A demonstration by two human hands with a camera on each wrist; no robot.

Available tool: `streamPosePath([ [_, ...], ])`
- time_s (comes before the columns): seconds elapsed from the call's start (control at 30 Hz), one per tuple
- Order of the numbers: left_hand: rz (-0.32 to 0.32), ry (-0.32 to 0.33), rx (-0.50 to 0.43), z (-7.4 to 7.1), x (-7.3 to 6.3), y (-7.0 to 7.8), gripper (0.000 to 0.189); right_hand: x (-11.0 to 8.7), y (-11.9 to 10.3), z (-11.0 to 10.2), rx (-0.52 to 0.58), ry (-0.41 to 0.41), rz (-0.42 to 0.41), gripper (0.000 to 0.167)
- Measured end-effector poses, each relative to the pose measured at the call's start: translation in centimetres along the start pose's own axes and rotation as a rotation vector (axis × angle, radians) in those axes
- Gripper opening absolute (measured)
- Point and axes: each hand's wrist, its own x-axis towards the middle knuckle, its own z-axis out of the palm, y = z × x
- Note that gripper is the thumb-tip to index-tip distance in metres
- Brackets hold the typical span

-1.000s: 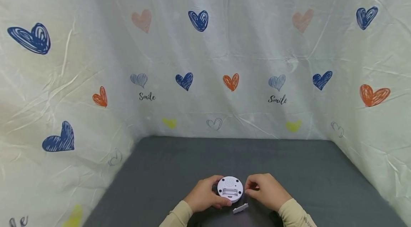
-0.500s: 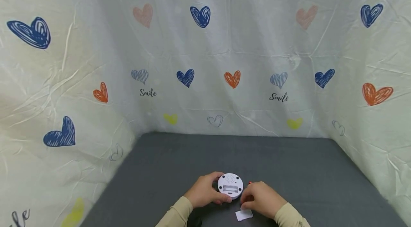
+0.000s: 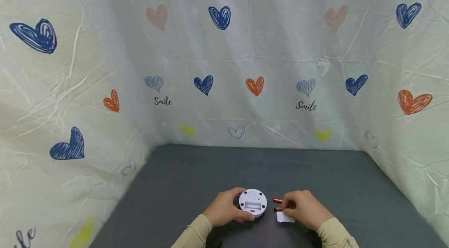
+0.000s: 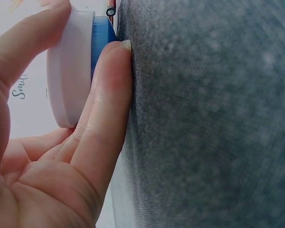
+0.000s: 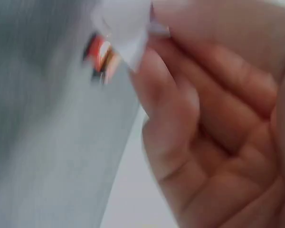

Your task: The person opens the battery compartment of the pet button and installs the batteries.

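My left hand (image 3: 226,208) grips a round white battery-powered device (image 3: 253,202) by its side, its underside facing up. Small dark feet, speaker holes and an open battery bay with no cells inside show there. From the left wrist, the device's white body (image 4: 69,71) and a blue part (image 4: 100,42) beneath it are seen between thumb and fingers. My right hand (image 3: 305,208) pinches a small white battery cover (image 3: 285,217), blurred in the right wrist view. Two batteries lie beside those fingers: a red one (image 3: 277,200) and, nearer me, a dark-and-orange one (image 3: 278,209).
A dark grey cloth-covered table (image 3: 210,170) spreads beneath both hands. Pale curtains (image 3: 224,61) printed with hearts enclose it at the back and both sides. Something black (image 3: 213,242) shows at the bottom edge beside the left sleeve.
My right hand has picked the battery cover off the table in front of the device and carried it right, uncovering the batteries. My left hand keeps its grip on the device.
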Motion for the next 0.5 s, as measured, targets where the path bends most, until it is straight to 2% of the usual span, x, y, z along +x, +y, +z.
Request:
streamPosePath([
  [0.1, -0.003, -0.002, 0.007, -0.1, 0.0, 0.1, 0.087, -0.4, 1.3, -1.4, -0.041, 0.079, 0.172, 0.018],
  [0.2, -0.002, -0.004, 0.006, -0.1, 0.0, 0.1, 0.088, -0.4, 2.2, -1.9, -0.104, 0.114, 0.281, 0.021],
  [0.4, -0.004, 0.002, 0.002, -0.1, -0.1, 0.0, 0.088, -0.6, 2.9, -1.1, -0.215, 0.092, 0.287, 0.034],
  [0.5, -0.008, 0.0, 0.008, -0.1, -0.1, 0.1, 0.087, -0.8, 2.8, -0.7, -0.212, 0.098, 0.289, 0.035],
])
